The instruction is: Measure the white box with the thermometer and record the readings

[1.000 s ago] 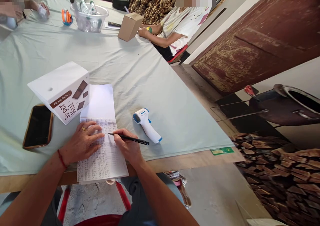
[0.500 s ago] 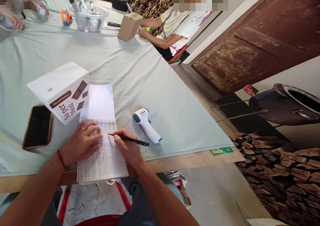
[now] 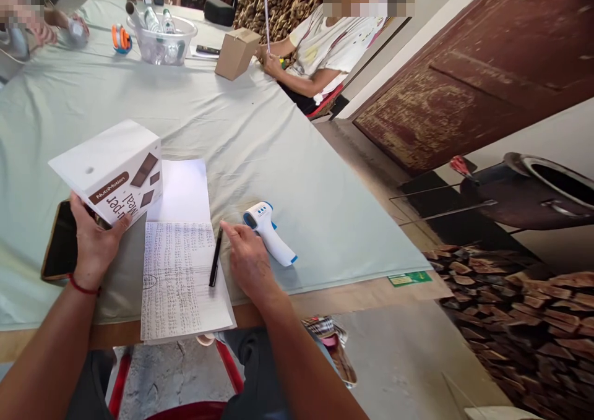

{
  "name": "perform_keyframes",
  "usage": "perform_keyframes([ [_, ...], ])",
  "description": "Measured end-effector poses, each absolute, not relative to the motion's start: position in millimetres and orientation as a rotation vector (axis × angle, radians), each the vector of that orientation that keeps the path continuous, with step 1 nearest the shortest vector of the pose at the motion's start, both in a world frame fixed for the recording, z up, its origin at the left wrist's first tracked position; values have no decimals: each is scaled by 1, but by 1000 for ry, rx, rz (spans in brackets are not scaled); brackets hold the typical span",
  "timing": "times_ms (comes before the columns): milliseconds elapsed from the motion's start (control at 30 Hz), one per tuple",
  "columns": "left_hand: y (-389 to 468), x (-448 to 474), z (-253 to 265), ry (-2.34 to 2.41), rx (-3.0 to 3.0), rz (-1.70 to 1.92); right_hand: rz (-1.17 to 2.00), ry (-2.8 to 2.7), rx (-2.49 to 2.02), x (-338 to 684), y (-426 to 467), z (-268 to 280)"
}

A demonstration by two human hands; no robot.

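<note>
My left hand grips the near lower end of a white box, thumb and fingers on either side. Brown print on the box reads NutriMotion. Partly behind that hand lies a black phone in a brown case. An open notebook covered in rows of handwriting is between my hands. On its right edge rests a black pen. My right hand is palm down beside the pen, fingers stretched forward, with fingertips close to the pen's upper end. Just beyond it lies a white and blue infrared thermometer.
Farther back are a clear plastic basin of bottles, an orange and blue roll and a cardboard box. A person sits at the far right side; others are at the far left. Stacked firewood lies right of the table.
My left hand has moved left off the notebook and taken hold of the white box. My right hand has let go of the pen, which now lies on the page.
</note>
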State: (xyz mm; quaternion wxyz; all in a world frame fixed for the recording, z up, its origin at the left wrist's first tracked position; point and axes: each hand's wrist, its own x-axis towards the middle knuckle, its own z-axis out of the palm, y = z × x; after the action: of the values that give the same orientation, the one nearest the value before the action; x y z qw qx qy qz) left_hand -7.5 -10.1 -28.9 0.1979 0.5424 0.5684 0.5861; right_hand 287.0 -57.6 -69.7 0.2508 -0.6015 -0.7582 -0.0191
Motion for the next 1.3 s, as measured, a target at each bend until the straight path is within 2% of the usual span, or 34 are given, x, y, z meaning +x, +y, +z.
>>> perform_keyframes([
  [167,-4,-6,-30,1652,1371,1706,-159,-1685,-2119,320,-56,-52],
  [300,-11,2,-25,1553,1333,1827,229,-1554,-2286,333,-48,-47],
  [400,-16,8,-25,1477,1281,1867,563,-1353,-1977,318,-47,-39],
  [567,-23,15,-27,1439,1174,1538,1281,-1043,-1262,263,-68,-22],
  [667,-24,17,-24,1395,1190,1460,1581,-1093,-1147,237,-78,-17],
  [900,-24,18,-20,1411,1198,1434,1479,-1268,-1106,222,-79,-24],
  [1300,-27,18,-15,1370,1230,1389,1524,-1260,-1074,222,-79,-22],
])
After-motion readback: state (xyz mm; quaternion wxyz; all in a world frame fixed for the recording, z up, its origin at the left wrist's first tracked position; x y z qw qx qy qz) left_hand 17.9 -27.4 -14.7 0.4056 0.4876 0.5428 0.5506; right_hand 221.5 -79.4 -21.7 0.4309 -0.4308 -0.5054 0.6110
